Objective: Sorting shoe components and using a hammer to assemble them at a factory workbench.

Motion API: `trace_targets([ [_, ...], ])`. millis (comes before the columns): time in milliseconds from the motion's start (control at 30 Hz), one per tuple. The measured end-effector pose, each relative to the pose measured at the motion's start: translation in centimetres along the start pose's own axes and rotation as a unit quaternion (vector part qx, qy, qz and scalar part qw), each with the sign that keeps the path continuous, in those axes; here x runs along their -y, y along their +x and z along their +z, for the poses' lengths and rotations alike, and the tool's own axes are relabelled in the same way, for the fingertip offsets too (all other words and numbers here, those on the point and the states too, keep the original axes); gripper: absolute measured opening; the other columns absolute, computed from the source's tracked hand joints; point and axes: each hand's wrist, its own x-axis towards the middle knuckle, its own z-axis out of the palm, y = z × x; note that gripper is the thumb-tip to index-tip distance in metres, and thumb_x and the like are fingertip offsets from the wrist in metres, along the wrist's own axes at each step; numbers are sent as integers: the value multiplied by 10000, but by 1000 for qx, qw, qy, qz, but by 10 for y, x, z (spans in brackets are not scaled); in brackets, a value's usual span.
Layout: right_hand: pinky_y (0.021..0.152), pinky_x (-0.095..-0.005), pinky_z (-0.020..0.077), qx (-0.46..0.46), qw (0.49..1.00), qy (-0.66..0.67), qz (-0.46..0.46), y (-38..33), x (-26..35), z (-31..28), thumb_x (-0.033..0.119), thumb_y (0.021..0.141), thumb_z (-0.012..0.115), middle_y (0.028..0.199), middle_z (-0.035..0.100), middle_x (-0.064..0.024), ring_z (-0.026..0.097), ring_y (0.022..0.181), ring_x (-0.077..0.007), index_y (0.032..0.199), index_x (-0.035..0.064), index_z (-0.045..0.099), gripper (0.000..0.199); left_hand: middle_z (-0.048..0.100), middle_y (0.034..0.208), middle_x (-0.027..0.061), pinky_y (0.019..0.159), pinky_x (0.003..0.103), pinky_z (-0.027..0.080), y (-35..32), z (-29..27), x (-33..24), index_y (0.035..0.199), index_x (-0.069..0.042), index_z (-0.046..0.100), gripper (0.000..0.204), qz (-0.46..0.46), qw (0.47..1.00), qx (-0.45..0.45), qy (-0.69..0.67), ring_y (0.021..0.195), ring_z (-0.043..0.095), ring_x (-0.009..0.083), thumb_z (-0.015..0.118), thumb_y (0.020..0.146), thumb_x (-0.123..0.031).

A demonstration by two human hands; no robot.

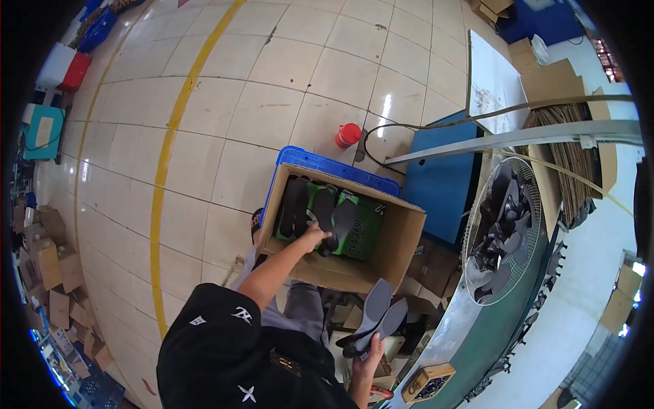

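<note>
head view: right hand (368, 356) is clamping grey-soled sandals (375, 307) by lower ends, near cardboard box (407, 235); left hand (315, 236) is touching dark sandals (323, 206) inside, grip unclear. held pair is probably feeling light, flexible, smooth-soled; gripping both together is seeming secure.

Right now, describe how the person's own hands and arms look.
The left hand and the right hand are ungloved. A short black left sleeve with white markings leaves that forearm bare; the right sleeve cannot be made out.
</note>
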Motion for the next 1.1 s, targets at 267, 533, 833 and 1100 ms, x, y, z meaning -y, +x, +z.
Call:
trace_targets([
  [267, 811, -343, 507, -43, 998, -44, 31, -17, -19, -19, 288, 980, 552, 1078, 624, -63, 621, 915, -184, 1238, 58, 512, 348, 543, 1226, 106, 929, 450, 416, 143, -129, 61, 1330, -104, 419, 545, 32, 999, -34, 12, 1120, 522, 309, 653, 841, -49],
  [533, 800, -348, 513, -154, 983, -80, 60, -30, -30, -50, 326, 977, 550, 1034, 620, -54, 618, 914, -179, 1140, 78, 531, 297, 560, 1179, 74, 949, 386, 426, 116, -82, 37, 1264, -78, 476, 368, -86, 995, 43, -15, 1104, 517, 234, 618, 930, -138],
  [833, 818, -349, 506, -122, 989, -55, 60, -27, -41, -42, 335, 983, 534, 1058, 610, -56, 608, 947, -185, 1207, 76, 515, 343, 559, 1254, 162, 903, 481, 488, 102, -71, 20, 1315, -49, 448, 391, -45, 998, -28, 44, 1092, 578, 328, 530, 974, -222],
  [1100, 863, -344, 477, -138, 987, -32, 72, -30, -43, -40, 311, 979, 548, 1120, 596, -79, 594, 980, -187, 1277, 36, 486, 410, 480, 1321, 302, 912, 642, 457, 114, -79, 32, 1369, 25, 339, 469, -100, 992, 72, -31, 1176, 493, 526, 496, 994, -206],
])
